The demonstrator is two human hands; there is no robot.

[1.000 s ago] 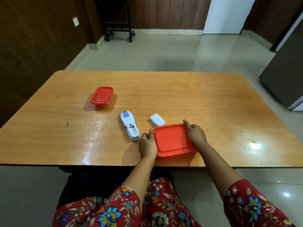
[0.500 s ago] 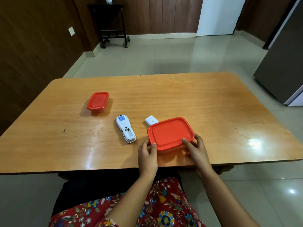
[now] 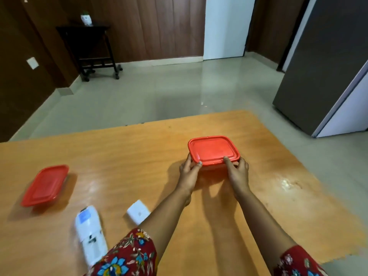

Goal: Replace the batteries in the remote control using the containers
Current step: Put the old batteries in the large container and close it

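A red-lidded container (image 3: 213,150) sits far out on the wooden table (image 3: 139,156), towards its right side. My left hand (image 3: 189,172) grips its near left corner and my right hand (image 3: 238,172) grips its near right corner. A second red-lidded container (image 3: 44,185) rests at the left. The white remote control (image 3: 90,234) lies back-side up near the front edge with its battery bay uncovered. Its loose white battery cover (image 3: 138,212) lies just right of it, beside my left forearm.
The table's far edge runs just beyond the held container, and the right edge slants down past my right arm. A dark side table (image 3: 89,50) stands against the back wall, and a grey cabinet (image 3: 322,76) stands at the right.
Both hands have pushed the larger container away from the near edge towards the table's far right. The view has shifted up and to the right; the remote, cover and other container stay put.
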